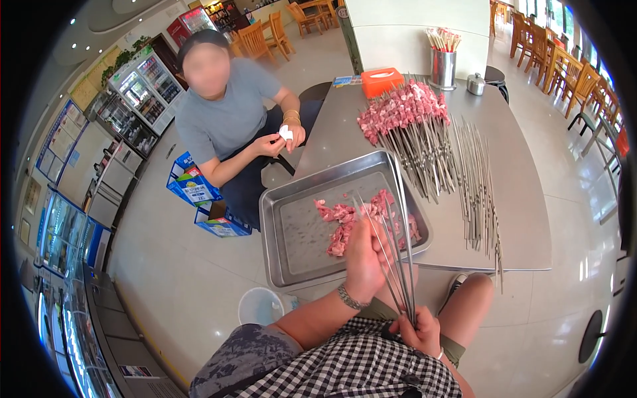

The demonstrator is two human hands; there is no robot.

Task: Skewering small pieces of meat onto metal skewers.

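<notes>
step: threading meat onto skewers, by my read | left hand (363, 260) over tray (282, 219) on desk (517, 199), fingers pinching meat (342, 229) | right hand (419, 330) fingers clenched round skewers (398, 259) at lap | next: needs skewer tip aligned with pinched piece

Steel table (517, 219), centre to right of frame. On it: metal tray (292, 232) at lower left, overhanging the edge; meat skewers (405, 113) upper centre; bare skewers (478, 186) right; orange tissue box (381, 81), chopstick canister (443, 66), small lidded pot (475, 83) at the top.

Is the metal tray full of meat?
No, the metal tray is mostly bare, with only a small pile of meat pieces in it.
</notes>
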